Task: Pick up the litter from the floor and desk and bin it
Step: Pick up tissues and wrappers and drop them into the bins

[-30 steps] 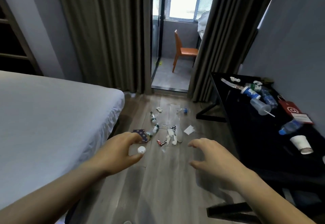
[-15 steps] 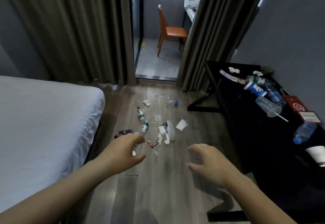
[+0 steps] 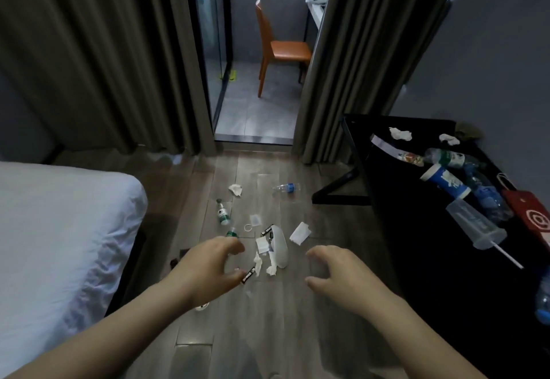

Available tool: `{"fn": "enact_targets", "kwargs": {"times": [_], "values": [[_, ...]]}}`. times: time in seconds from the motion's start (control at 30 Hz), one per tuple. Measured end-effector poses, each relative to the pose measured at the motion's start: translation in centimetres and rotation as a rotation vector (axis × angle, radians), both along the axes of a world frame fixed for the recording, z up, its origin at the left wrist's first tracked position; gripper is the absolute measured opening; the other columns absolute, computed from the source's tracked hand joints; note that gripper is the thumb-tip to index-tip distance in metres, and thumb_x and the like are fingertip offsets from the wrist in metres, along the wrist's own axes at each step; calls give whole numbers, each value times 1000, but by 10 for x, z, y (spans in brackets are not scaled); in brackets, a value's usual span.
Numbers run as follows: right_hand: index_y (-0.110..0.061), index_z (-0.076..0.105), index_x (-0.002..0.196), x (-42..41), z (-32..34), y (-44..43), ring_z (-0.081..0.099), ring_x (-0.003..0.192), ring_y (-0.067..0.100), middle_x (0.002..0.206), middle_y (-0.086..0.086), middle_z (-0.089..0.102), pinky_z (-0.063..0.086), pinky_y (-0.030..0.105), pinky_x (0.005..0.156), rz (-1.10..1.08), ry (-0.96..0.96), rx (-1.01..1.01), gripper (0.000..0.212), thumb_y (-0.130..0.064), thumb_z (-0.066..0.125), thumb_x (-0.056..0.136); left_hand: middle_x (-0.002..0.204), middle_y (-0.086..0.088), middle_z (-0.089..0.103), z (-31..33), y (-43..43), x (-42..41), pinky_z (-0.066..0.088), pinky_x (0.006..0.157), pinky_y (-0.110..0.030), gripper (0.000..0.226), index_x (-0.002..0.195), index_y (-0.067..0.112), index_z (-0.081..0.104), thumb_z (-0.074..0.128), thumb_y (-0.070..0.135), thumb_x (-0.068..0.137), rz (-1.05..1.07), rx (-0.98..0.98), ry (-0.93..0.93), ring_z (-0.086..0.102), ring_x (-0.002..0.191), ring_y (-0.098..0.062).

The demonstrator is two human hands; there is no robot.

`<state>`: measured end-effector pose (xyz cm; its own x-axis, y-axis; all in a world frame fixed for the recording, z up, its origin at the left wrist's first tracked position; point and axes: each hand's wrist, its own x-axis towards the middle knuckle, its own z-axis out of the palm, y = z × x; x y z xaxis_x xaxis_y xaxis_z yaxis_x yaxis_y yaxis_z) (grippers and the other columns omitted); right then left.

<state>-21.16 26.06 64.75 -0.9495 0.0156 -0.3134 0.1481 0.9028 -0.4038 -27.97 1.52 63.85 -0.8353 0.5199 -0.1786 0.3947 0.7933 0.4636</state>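
Litter lies scattered on the wooden floor: a small green-labelled bottle, a clear bottle with a blue cap, crumpled tissues, a white paper scrap, a clear plastic cup and small dark wrappers. More litter covers the black desk: a blue paper cup, a clear cup with a straw, crushed bottles, tissues. My left hand and my right hand reach forward above the floor, fingers loosely curled, holding nothing.
A white bed fills the left. Grey curtains frame an open glass door to a balcony with an orange chair. A red paper bag lies on the desk by the grey wall.
The view has moved forward and tilted down; the floor litter is nearer and lies just beyond both hands. The hands keep their loosely curled pose.
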Motion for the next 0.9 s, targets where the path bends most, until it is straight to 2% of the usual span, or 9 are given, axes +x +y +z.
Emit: {"fn": "enact_targets", "kwargs": {"times": [0.13, 0.23, 0.5, 0.67, 0.9], "values": [[-22, 55, 129, -53, -11, 30, 52, 121, 11, 129, -4, 58, 42, 24, 97, 33, -23, 4, 51, -36, 66, 82, 116, 11, 59, -8, 33, -40, 46, 88, -22, 40, 120, 27, 57, 64, 42, 83, 43, 3, -14, 57, 102, -6], [-23, 55, 129, -85, -23, 41, 52, 120, 11, 129, -5, 57, 43, 25, 96, 41, -61, -13, 50, -38, 66, 82, 116, 12, 59, -16, 50, -68, 43, 82, -17, 38, 119, 27, 57, 64, 42, 84, 45, 2, -24, 55, 98, -3], [-22, 54, 130, -165, -68, 48, 52, 119, 13, 127, -2, 57, 42, 25, 94, 2, -170, -14, 50, -38, 64, 83, 120, 9, 59, -57, 61, -157, 46, 85, -20, 42, 123, 24, 57, 61, 43, 86, 43, -21, -119, 56, 108, -7], [-23, 54, 129, -208, -115, 46, 53, 119, 15, 125, 0, 58, 42, 25, 95, -61, -260, -19, 48, -35, 63, 83, 118, 7, 61, -109, 59, -215, 45, 86, -23, 39, 120, 24, 57, 59, 42, 86, 42, -77, -182, 56, 109, -10], [-19, 53, 131, -262, -214, 54, 54, 118, 20, 126, 5, 58, 44, 27, 92, -88, -395, 4, 51, -33, 61, 83, 117, 1, 62, -216, 72, -272, 45, 86, -26, 37, 117, 21, 59, 59, 33, 82, 84, -158, -298, 57, 109, -16]]}}
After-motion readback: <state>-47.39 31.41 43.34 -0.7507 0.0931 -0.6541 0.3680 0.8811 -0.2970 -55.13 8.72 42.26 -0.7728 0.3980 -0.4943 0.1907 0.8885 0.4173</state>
